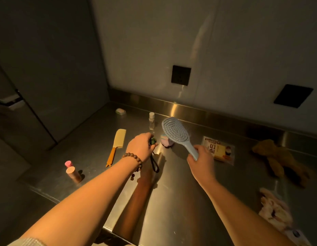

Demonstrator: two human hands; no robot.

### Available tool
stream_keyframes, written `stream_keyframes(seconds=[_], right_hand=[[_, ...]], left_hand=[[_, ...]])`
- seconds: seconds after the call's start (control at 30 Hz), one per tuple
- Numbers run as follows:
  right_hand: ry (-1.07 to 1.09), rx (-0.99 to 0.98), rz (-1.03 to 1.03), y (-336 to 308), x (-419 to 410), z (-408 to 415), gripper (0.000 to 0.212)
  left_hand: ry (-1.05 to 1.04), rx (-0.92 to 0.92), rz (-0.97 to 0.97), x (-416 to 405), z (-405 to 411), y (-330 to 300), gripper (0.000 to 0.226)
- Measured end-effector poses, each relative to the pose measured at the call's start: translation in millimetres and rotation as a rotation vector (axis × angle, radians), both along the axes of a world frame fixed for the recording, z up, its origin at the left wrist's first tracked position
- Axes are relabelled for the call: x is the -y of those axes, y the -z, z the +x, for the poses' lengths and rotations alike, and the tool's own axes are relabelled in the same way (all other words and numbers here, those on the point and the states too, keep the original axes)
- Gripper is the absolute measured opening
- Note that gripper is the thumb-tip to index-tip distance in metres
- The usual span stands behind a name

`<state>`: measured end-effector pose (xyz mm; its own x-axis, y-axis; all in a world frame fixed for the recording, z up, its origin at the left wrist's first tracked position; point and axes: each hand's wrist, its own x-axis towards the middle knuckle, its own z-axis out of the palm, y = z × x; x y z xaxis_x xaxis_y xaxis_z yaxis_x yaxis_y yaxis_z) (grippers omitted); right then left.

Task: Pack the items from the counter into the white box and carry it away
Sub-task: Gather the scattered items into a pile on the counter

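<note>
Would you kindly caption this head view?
Right hand lifts pale blue plastic hairbrush; left hand grips small dark strapped item over steel counter.

Brushed steel under plastic, plush and wood.

From my feed the tabletop (171, 192) reads as brushed stainless steel, smooth and glossy enough that I see an arm mirrored in it, and its raised back lip shines the same way. The hairbrush (175, 132) looks like matt pale-blue moulded plastic. The toy knife (118, 141) seems smooth plastic too, cream blade and orange handle. I see a glossy film wrapper on the snack packet (219, 150). The brown plush toy (278, 157) is soft, fuzzy cloth, and the pale fluffy cloth (274, 210) looks shaggy. The bead bracelet (134, 159) looks like dark matt wood. The wall (225, 50) has a smooth, faintly sheened finish.
</note>
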<state>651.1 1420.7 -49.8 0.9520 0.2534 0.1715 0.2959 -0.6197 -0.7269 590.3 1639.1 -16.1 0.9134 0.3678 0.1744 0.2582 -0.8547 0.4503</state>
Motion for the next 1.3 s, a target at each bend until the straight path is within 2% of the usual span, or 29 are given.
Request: stream_keyframes(seconds=[0.17,0.4,0.57,0.73,1.0,1.13,1.2,1.23,1.3], right_hand=[[-0.084,-0.025,0.022,-15.3,-49.0,6.4,0.033],[-0.112,-0.012,-0.043,-12.6,-148.8,27.8,0.026],[-0.091,-0.019,-0.138,-5.8,-224.2,52.4,0.026],[-0.046,-0.04,-0.241,9.3,-286.4,75.7,0.029],[0.025,-0.1,-0.366,43.3,-322.8,106.9,0.028],[0.009,-0.165,-0.444,50.6,-322.3,112.5,0.035],[0.001,-0.099,-0.487,49.8,-324.2,112.3,0.044],[-0.027,-0.041,-0.458,46.3,-328.9,110.7,0.05],[-0.178,0.02,-0.264,33.2,-348.5,106.4,0.062]], left_hand=[[-0.104,0.063,0.017,-45.3,2.5,-22.4,0.034],[-0.168,0.063,0.04,-131.4,11.3,-32.8,0.035],[-0.139,0.113,-0.009,-196.6,35.0,-38.1,0.027],[-0.101,0.045,-0.062,-252.4,63.0,-27.4,0.028],[-0.03,0.016,-0.136,-303.3,108.5,-7.6,0.031],[-0.008,0.046,-0.227,-309.7,119.3,-5.3,0.031],[0.012,0.074,-0.254,-310.1,120.6,-7.4,0.031],[0.027,0.087,-0.255,-309.5,120.6,-9.5,0.031],[0.069,0.111,-0.258,-307.2,121.2,-15.3,0.031]])
